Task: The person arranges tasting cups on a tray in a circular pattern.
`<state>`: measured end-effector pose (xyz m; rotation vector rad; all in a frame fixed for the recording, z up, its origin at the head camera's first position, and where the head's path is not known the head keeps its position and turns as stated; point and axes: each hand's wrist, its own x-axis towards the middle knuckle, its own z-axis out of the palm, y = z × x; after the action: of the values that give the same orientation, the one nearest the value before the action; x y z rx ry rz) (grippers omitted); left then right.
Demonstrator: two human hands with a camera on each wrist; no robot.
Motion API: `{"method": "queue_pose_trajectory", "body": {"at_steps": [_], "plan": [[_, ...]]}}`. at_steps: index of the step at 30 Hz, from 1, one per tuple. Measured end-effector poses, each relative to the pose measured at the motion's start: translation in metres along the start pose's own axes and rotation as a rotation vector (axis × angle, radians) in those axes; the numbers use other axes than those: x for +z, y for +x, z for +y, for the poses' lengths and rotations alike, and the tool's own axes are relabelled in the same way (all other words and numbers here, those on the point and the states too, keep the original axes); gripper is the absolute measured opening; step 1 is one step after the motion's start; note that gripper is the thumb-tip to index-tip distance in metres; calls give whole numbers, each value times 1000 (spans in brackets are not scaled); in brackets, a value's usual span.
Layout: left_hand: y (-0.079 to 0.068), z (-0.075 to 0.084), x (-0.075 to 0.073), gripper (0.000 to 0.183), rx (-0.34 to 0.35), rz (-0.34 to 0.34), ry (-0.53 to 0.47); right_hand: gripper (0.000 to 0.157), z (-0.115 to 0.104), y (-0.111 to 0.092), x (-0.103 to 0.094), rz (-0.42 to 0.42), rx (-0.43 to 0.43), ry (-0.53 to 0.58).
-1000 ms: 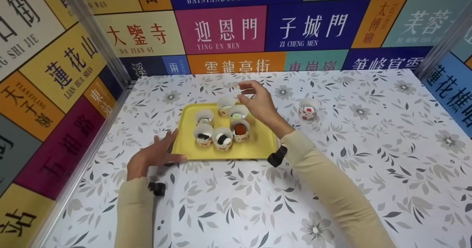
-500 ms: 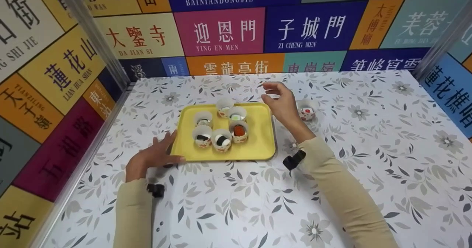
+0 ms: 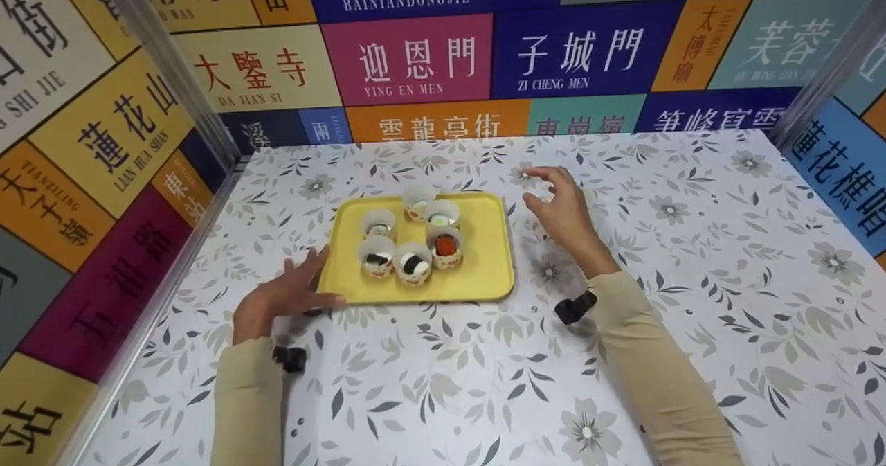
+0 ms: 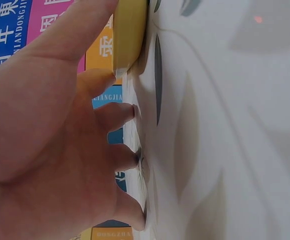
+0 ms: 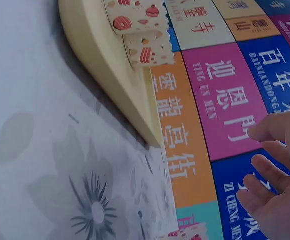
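A yellow tray (image 3: 481,269) lies on the table with several patterned paper cups grouped on it. Two cups near its front hold white pieces banded in black, such as the front cup (image 3: 414,266); beside it a cup (image 3: 446,248) holds an orange-red piece. My left hand (image 3: 287,293) rests at the tray's left edge, thumb and forefinger spread along its corner. To the right of the tray hovers my right hand (image 3: 564,213), thumb and fingers apart with nothing between them. Low in the right wrist view another paper cup (image 5: 187,232) shows partly; in the head view the right hand hides it.
A white tablecloth (image 3: 443,383) with grey flowers and leaves covers the table. Colourful panels (image 3: 408,57) with Chinese lettering wall in the back and both sides.
My right hand has moved right, from above the tray's back to over the table beyond its right edge, covering the separate cup. The left hand has stayed at the tray's corner.
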<state>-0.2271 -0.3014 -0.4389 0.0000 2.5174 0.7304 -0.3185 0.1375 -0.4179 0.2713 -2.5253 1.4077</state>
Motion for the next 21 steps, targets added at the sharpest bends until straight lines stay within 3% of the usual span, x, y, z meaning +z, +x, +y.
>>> {"method": "queue_pose_trajectory", "body": {"at_steps": [10, 15, 21], "plan": [[2, -4, 1, 114, -24, -1, -9, 40, 22, 3, -18, 92, 19, -11], [1, -2, 1, 116, 26, -1, 12, 44, 32, 5, -30, 100, 52, -49], [0, 1, 0, 117, 10, 0, -13, 53, 43, 7, -36, 64, 105, -74]]}}
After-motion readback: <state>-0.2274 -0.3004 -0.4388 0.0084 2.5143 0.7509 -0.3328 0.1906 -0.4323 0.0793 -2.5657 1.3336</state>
